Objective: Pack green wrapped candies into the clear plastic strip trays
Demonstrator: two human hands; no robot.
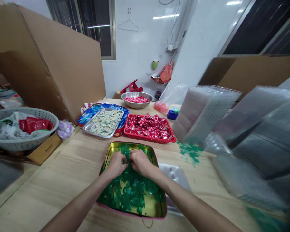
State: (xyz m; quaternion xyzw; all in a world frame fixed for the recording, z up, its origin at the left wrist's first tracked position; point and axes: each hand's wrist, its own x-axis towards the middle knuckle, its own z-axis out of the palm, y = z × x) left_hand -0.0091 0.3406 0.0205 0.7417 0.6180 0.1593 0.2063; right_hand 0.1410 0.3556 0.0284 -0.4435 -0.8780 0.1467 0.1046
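A gold-coloured tin tray (157,211) with a pink rim lies on the wooden table (70,174), holding many small green translucent pieces (128,195). Over its far half, my left hand (117,163) has its fingers curled together among the pieces. Close to its right, my right hand (140,161) is bent the same way, fingertips pinched and pointing left. A narrow gap separates the two hands. Whatever lies between the fingertips of either hand is too small to make out.
Behind the tin are a red basket of red packets (148,139), a metal tray of small pieces (106,122) and a steel bowl (137,103). Clear plastic trays (200,112) stand stacked at right, near loose green pieces (189,151). At left sits a grey basket (26,141).
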